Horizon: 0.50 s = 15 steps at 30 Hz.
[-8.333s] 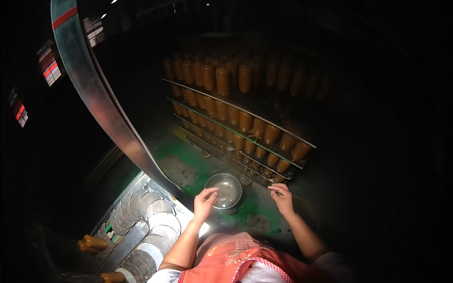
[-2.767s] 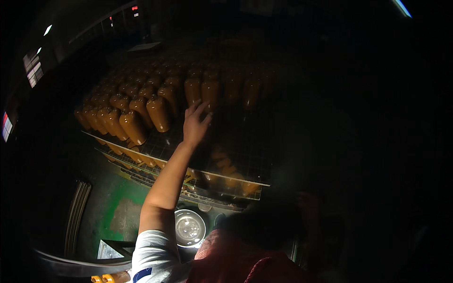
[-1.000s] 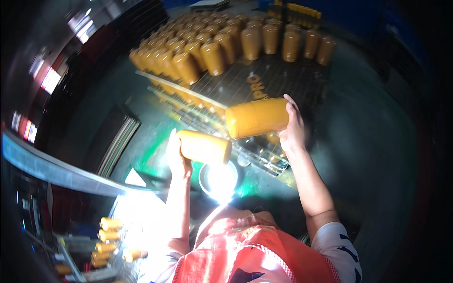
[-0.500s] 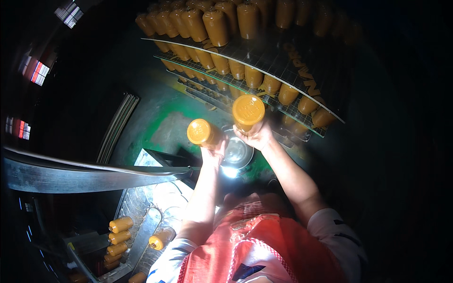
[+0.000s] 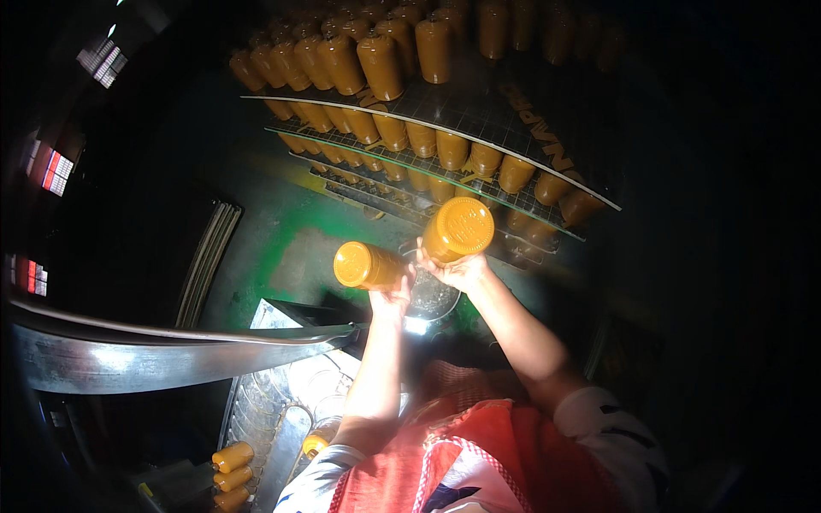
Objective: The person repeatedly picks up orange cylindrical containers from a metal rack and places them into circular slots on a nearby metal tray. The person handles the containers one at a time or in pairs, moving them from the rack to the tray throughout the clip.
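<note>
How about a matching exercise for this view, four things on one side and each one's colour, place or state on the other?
1. Orange bottle in the left hand
2. Metal bowl
3. Apron
4. Curved metal strip

A. Silvery, round, partly hidden
B. Enters from the picture's left
C. Base facing the camera
D. Red, checked trim

Pairs: 1-C, 2-A, 3-D, 4-B

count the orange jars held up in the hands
2: one orange jar in the left hand, another orange jar in the right hand. Both have their bases toward the camera; neither is hidden, though the hands cover part of each.
</note>
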Motion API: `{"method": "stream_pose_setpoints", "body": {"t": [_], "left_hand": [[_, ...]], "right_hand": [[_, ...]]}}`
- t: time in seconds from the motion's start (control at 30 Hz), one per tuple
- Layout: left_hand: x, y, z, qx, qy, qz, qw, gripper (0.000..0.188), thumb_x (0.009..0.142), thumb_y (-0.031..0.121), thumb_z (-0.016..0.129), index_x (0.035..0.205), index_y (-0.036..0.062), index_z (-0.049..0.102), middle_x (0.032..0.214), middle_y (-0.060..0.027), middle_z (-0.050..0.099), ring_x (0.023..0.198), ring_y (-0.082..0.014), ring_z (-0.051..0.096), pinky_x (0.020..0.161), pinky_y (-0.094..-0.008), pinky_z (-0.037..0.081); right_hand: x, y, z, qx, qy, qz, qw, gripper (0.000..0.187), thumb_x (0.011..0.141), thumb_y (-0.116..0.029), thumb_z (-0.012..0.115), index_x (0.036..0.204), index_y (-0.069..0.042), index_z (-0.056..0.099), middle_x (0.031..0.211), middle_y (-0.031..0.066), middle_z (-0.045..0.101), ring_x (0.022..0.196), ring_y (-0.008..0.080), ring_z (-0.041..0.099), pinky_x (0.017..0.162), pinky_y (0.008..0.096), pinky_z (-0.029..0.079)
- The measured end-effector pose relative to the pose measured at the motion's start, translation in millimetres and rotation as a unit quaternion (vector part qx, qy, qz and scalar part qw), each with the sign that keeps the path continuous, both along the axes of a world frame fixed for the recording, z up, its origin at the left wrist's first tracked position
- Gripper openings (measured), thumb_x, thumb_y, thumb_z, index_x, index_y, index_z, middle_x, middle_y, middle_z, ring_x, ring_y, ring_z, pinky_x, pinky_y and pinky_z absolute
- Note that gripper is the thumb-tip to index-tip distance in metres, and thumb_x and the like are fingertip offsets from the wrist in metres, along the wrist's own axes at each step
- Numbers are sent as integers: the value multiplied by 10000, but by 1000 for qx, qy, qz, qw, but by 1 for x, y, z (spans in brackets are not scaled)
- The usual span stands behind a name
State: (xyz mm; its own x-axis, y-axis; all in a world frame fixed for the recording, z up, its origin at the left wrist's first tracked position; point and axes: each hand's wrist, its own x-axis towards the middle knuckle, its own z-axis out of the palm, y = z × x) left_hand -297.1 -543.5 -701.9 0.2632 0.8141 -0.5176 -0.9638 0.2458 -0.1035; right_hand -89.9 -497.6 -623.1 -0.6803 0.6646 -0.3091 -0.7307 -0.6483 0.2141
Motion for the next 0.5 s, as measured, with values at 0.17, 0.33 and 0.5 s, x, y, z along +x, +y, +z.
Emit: {"method": "stream_pose_setpoints", "body": {"t": [0.17,0.33,0.5], "left_hand": [[20,-39,19,66,-15,5,998,519,933,496,566,1234,76,607,1168,-104,670,966,-416,659,662,-374,634],[71,-128,54,145,96,48,983,455,959,469,566,1134,57,650,1103,-114,709,997,-294,689,870,-450,577],[68,-218,100,97,229,74,966,432,963,464,591,1107,61,649,1010,-98,720,936,-221,706,858,-388,586]], "right_hand": [[23,-28,-6,-7,-23,4,1000,631,963,-511,399,1199,45,583,1145,259,645,971,449,653,789,535,606],[98,-99,-20,176,69,-19,982,451,934,-432,590,1295,-163,605,1295,218,565,1136,439,557,737,546,595],[160,-139,-64,70,5,-21,997,565,875,-449,625,1322,-108,567,1322,213,550,1152,441,523,737,539,578]]}}
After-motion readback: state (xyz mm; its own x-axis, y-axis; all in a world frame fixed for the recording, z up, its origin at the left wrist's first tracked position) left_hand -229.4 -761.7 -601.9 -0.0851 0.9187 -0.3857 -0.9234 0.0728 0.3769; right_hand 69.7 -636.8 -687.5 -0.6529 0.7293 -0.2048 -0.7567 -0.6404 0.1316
